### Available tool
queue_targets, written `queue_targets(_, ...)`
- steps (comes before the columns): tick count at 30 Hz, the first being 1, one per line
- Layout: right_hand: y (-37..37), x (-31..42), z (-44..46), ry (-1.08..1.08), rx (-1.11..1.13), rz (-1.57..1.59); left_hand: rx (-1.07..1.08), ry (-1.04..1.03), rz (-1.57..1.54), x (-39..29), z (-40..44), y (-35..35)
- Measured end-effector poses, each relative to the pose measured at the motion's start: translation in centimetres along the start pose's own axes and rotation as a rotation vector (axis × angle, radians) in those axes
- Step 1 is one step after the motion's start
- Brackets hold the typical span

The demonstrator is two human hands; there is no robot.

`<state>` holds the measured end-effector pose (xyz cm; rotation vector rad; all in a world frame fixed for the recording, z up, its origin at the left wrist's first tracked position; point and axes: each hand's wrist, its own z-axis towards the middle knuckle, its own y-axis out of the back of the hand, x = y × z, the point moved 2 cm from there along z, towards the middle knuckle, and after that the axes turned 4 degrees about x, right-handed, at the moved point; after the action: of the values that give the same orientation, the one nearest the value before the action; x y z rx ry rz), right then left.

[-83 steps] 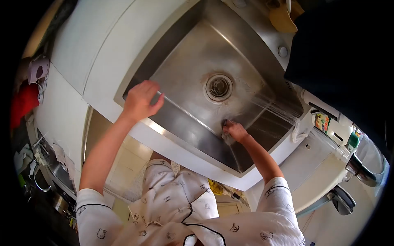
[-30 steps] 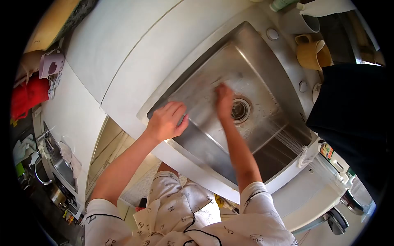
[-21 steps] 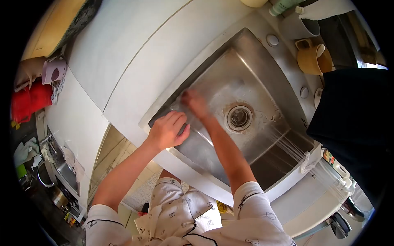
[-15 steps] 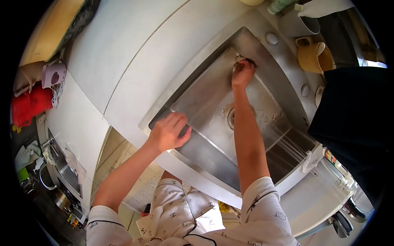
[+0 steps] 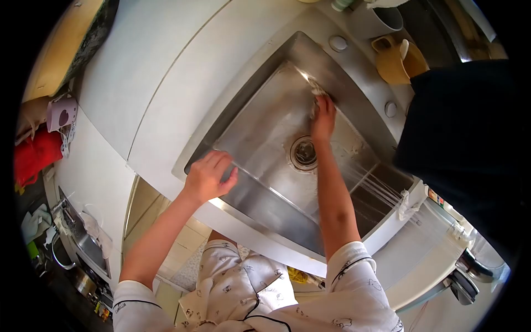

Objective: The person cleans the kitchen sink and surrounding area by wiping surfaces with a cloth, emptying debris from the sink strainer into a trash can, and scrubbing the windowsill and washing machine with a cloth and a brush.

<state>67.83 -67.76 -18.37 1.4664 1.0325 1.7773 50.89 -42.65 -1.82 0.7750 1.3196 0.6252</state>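
Note:
My right hand [image 5: 323, 119] reaches into the stainless steel sink [image 5: 243, 135], its fingers closed round a crumpled, wet-looking cloth [image 5: 316, 88]. The cloth presses against the sink by the far wall; its lower part is hidden by the fingers. Between that hand and the near side lies the round drain [image 5: 303, 153], with wet streaks on the metal around it. My left hand [image 5: 207, 177] rests at the sink's front left edge, fingers loosely bent, thumb apart, nothing held.
Thin water-like streams [image 5: 376, 185] cross the sink's right part near a whitish crumpled piece [image 5: 408, 205] on the rim. A yellow mug [image 5: 395, 61] and a grey cup [image 5: 376, 21] stand behind the sink. Dark fabric [image 5: 453, 122] hangs at right. White countertop [image 5: 160, 94] extends left.
My right hand has come a little nearer along the far side of the sink with the cloth, and the drain shows more fully. The view has shifted slightly. My left hand stays at the edge.

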Motion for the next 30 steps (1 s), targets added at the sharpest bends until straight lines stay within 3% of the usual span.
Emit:
queue_targets(2,1.8,-5.0,-4.3,-0.025,-0.046,-0.088,-0.015,-0.004,0.016,-0.1,0.1,0.0)
queue_targets(3,3.6,-6.9,-5.9,-0.473,-0.106,0.388,-0.024,-0.004,0.028,-0.1,0.1,0.1)
queue_targets(5,5.3,-11.6,-11.5,-0.705,-0.320,0.725,-0.015,0.001,0.039,-0.1,0.0,0.0)
queue_targets(8,7.3,-17.4,-17.6,-0.238,-0.553,-0.167,-0.006,-0.011,0.045,-0.4,0.0,0.1)
queue_targets(11,8.9,-16.0,-17.7,-0.970,-0.162,0.885,-0.008,-0.012,0.047,-0.3,0.0,-0.1)
queue_targets(12,8.8,-14.5,-17.6,-1.107,-0.226,1.119,-0.007,-0.007,0.055,-0.2,-0.1,-0.2)
queue_targets(15,10.6,-5.8,-15.6,-0.990,-0.234,1.867,-0.006,-0.008,0.065,-0.4,-0.2,-0.2)
queue_targets(17,12.2,-1.0,-14.3,-0.918,-0.063,2.131,-0.011,-0.017,0.068,-0.6,-0.1,-0.2)
queue_targets(18,12.4,0.5,-13.9,-0.935,-0.126,2.201,-0.014,-0.019,0.070,-0.7,-0.1,-0.2)
queue_targets(21,11.5,0.6,-13.7,-1.102,-0.164,2.901,-0.023,-0.018,0.082,-0.6,-0.1,-0.2)
queue_targets(22,12.1,1.7,-13.3,-1.111,-0.230,2.778,-0.025,-0.016,0.086,-0.6,-0.2,-0.2)
queue_targets(25,11.8,1.8,-13.1,-0.815,-0.004,2.857,-0.012,0.008,0.083,-0.5,-0.3,-0.2)
queue_targets(30,12.1,1.4,-12.5,-0.934,0.048,2.413,-0.037,-0.007,0.071,-0.6,-0.2,-0.1)
